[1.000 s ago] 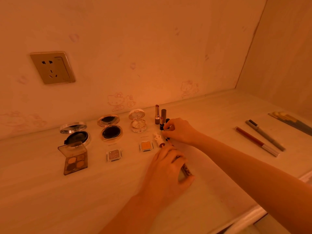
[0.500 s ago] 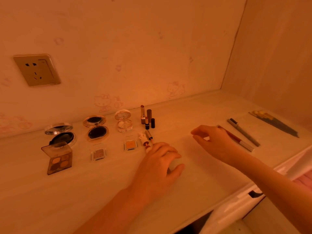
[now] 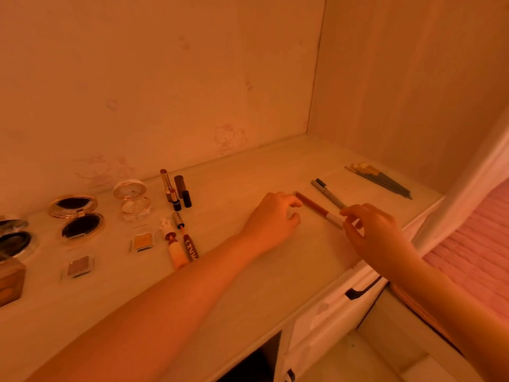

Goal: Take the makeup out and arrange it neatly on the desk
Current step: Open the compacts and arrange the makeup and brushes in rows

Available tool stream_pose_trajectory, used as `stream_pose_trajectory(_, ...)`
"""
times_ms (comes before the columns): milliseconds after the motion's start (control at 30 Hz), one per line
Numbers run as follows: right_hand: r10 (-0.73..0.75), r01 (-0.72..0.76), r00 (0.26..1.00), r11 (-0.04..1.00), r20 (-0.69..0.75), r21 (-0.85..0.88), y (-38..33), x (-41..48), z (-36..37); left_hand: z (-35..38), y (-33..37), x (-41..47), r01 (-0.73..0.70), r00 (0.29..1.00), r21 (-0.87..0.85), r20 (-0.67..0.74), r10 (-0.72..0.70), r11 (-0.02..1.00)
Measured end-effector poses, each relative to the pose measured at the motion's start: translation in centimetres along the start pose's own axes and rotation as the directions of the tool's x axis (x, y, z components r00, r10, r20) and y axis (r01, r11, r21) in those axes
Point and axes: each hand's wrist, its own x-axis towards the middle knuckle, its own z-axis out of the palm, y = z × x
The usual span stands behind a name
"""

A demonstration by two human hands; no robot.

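Head view: red pencil [image 3: 316, 208] lies diagonal (far-left to near-right), right hand [image 3: 380, 238] pinching near end, left hand [image 3: 272, 219] touching far tip.

Along the back of the surface [image 3: 248, 285], against the wall [image 3: 165, 106], a row of compacts [image 3: 75, 216] runs left to right, and a cluster of upright lipsticks [image 3: 176, 191] stands just right of it. In front of the lipsticks, two tubes [image 3: 183, 245] lie side by side, with two small pans [image 3: 143, 241] to their left, before the compacts. Over on the right, a pencil [image 3: 316, 208] lies slantwise, left grip [image 3: 272, 216] touching its far end, right grip [image 3: 380, 235] pinching its near end. Just behind it a pen [image 3: 327, 193] lies parallel, and further right, by the side wall [image 3: 413, 92], a bundle of brushes [image 3: 380, 180].
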Motion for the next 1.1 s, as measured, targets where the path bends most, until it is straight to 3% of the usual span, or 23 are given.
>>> stream_pose_trajectory(100, 0.023, -0.023, 1.000, 0.999, -0.009, -0.033, 0.6, 0.4, 0.3, 1.2, 0.1, 2.5, 0.105, 0.992, -0.071, -0.055, -0.109, 0.992)
stream_pose_trajectory(233, 0.030, -0.030, 1.000, 0.995, 0.002, -0.096, 0.3, 0.6, 0.8, 2.1, -0.4, 4.9, 0.225, 0.974, -0.095, -0.005, -0.227, 0.970)
stream_pose_trajectory(467, 0.052, -0.051, 0.999, 0.986, 0.003, -0.158, -0.1, 0.9, 1.6, 3.1, -0.7, 5.8, 0.217, 0.976, -0.131, 0.008, -0.217, 0.967)
stream_pose_trajectory(800, -0.012, 0.007, 0.998, 0.996, -0.054, -0.091, -1.0, 0.5, 1.3, 0.9, -1.4, 4.1, 0.212, 0.951, -0.324, -0.147, -0.271, 0.922)
stream_pose_trajectory(933, -0.035, 0.035, 0.997, 0.999, -0.075, 0.007, -2.4, 0.3, 1.1, -1.5, -1.8, 2.2, 0.197, 0.948, -0.430, -0.145, -0.283, 0.881)
stream_pose_trajectory(1000, -0.012, 0.022, 0.998, 0.987, -0.063, 0.161, -3.1, 0.2, 0.9, -3.2, -2.0, 0.8, 0.189, 0.947, -0.445, -0.151, -0.282, 0.875)
stream_pose_trajectory(1100, 0.038, -0.026, 0.999, 0.884, -0.016, 0.466, -4.7, 0.2, 0.7, -6.0, -2.3, -1.7, 0.179, 0.951, -0.454, -0.147, -0.272, 0.873)
